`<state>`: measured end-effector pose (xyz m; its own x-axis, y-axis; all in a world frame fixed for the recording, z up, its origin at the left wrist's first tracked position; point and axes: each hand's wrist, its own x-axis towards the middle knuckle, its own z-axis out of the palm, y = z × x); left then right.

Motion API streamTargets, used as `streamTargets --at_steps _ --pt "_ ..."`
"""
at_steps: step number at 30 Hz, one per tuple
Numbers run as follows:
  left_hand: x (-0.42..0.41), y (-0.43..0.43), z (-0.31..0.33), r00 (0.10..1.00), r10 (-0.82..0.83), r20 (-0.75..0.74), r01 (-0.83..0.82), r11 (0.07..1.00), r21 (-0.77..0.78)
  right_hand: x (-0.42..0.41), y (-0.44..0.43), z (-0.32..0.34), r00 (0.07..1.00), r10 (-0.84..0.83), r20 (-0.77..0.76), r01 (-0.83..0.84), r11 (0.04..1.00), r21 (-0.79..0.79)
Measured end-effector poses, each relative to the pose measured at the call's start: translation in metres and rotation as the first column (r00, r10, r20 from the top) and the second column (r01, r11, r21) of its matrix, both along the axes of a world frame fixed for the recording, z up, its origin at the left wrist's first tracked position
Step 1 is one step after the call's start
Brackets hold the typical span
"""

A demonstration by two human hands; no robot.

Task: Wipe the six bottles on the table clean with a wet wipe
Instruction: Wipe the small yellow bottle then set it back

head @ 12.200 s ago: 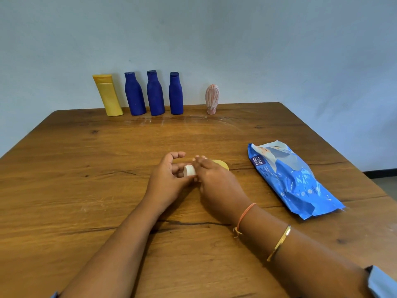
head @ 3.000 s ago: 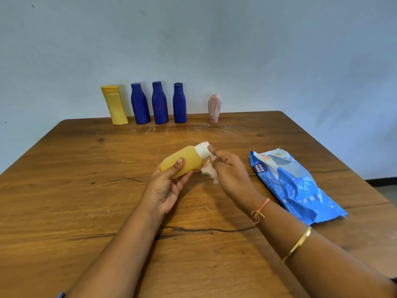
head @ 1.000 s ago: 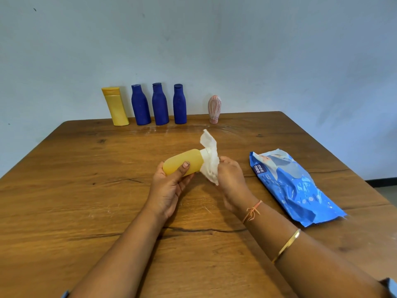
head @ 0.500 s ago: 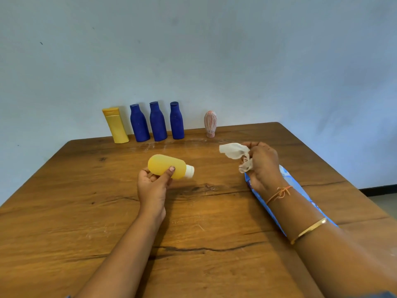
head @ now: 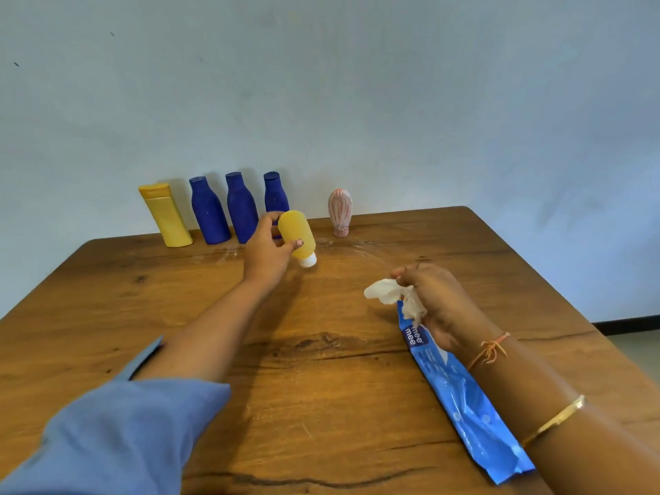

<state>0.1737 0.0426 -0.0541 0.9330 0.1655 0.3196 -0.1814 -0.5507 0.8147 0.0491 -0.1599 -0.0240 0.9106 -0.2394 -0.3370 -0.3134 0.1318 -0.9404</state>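
Head view, the only one I have. A second ago my hands were together at mid-frame, the wipe wrapped round the cap. Now they have parted. My left hand [head: 266, 250] has carried the small yellow bottle [head: 296, 237] up toward the back of the surface [head: 321, 387], where the tall yellow bottle [head: 166, 216], the blue bottles [head: 241, 209] and the pink bottle [head: 340, 212] stand along the wall. It hangs tilted, cap down, clear of the wood, in front of the rightmost blue one. I read that as this bottle wiped and going back into the line. Whether the others are clean yet I can't tell.

My left arm is stretched well forward, its blue sleeve [head: 118, 434] filling the lower left, with fingers and thumb curled round the bottle's body. My right hand [head: 439, 301] sits at centre right, over the upper end of the blue wipes packet [head: 464, 398]. Its fingers are bunched on the crumpled wet wipe [head: 387, 294], which pokes out to the left, ready for the next bottle.
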Motion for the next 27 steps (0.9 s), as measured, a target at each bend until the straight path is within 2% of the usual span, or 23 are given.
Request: streamTargets --at_steps 9,15,27 --pt "0.078 -0.006 -0.007 0.994 -0.107 -0.005 0.104 0.959 0.263 0.045 -0.009 0.002 0.995 0.096 -0.026 -0.098 0.99 -0.1" --pt "0.108 -0.008 -0.006 0.987 -0.161 0.008 0.151 0.942 0.299 0.058 -0.013 -0.008 0.994 0.108 -0.033 -0.109 0.994 -0.031" --pt "0.119 -0.015 -0.009 0.99 -0.139 -0.024 0.139 0.937 0.32 0.063 -0.015 -0.008 0.999 0.052 -0.009 -0.051 0.998 0.035"
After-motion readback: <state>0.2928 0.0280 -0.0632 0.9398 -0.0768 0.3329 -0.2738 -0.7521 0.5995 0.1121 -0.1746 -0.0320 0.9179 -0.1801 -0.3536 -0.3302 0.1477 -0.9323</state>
